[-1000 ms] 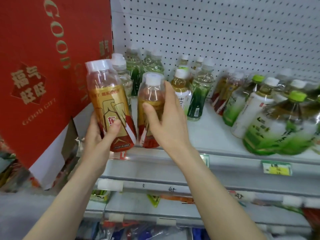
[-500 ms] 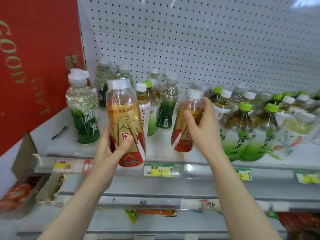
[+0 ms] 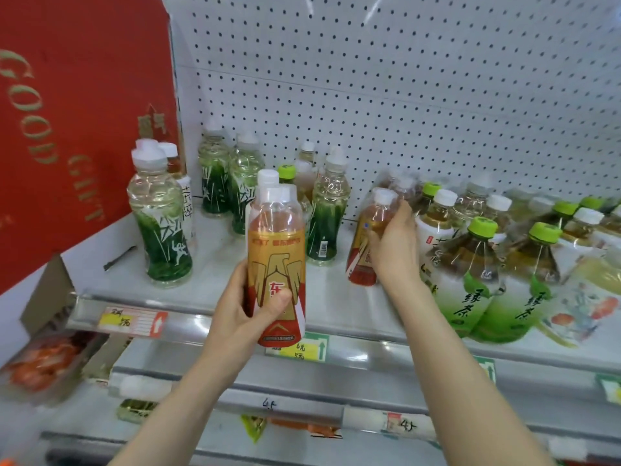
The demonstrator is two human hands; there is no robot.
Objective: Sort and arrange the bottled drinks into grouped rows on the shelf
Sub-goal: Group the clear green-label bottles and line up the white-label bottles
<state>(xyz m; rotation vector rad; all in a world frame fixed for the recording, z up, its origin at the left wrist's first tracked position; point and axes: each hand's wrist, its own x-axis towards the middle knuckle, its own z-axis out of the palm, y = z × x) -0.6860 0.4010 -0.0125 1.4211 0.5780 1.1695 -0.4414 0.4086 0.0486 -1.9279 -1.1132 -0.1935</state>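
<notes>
Left hand (image 3: 250,309) grips an orange bottle (image 3: 276,264) off the shelf's front edge; right hand (image 3: 391,243) clasps its tilted twin (image 3: 369,240) on the shelf (image 3: 215,299). Around them, bamboo bottles (image 3: 158,227) and green tea bottles (image 3: 477,277) stand mixed, some leaning; plenty left to sort.

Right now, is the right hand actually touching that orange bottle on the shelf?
Touching. The head view shows the right hand wrapped around the orange bottle, fingers over its side.
</notes>
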